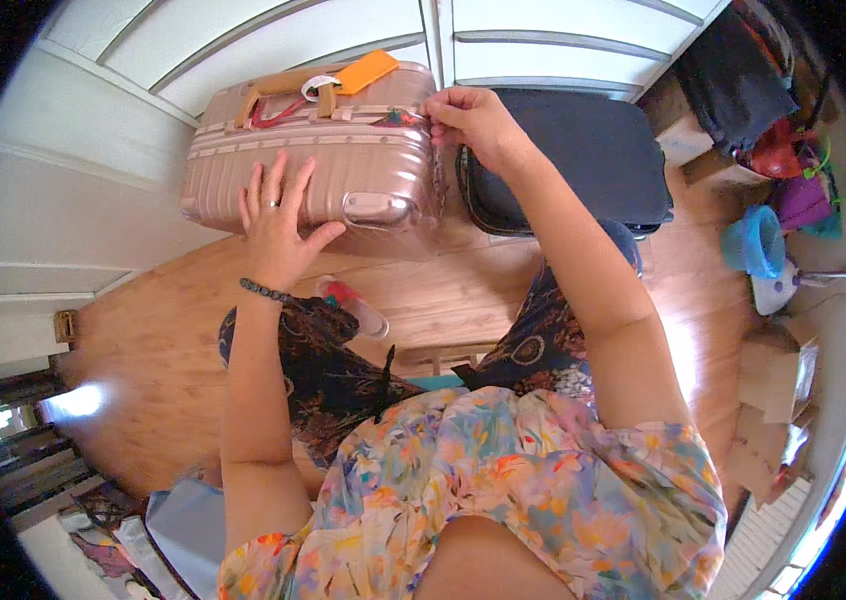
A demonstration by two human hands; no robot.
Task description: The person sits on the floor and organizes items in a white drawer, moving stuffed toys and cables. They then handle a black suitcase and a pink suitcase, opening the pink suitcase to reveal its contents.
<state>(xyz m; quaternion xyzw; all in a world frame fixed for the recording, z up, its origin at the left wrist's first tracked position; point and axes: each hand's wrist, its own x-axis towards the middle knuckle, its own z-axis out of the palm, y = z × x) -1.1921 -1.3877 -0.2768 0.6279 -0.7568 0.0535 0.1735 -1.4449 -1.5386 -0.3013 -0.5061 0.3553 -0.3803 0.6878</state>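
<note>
A rose-gold ribbed suitcase (378,165) stands against the white panelled doors, its handle side (288,88) facing up. An orange tag (367,72), a white ring-shaped tag and a red cord hang about the handle. My left hand (278,225) lies flat on the suitcase's near side with fingers spread. At the right end of the top seam, my right hand (480,125) pinches with thumb and forefinger; what is between them is too small to make out. Just left of those fingertips, a bit of multicoloured material (398,118) shows at the seam.
A black suitcase (573,160) stands close on the right. Farther right are a blue bin (755,243), cardboard boxes (778,375) and a dark cloth (738,85) over a box. My slippered foot (358,308) rests on the wooden floor (163,340) below the rose-gold suitcase.
</note>
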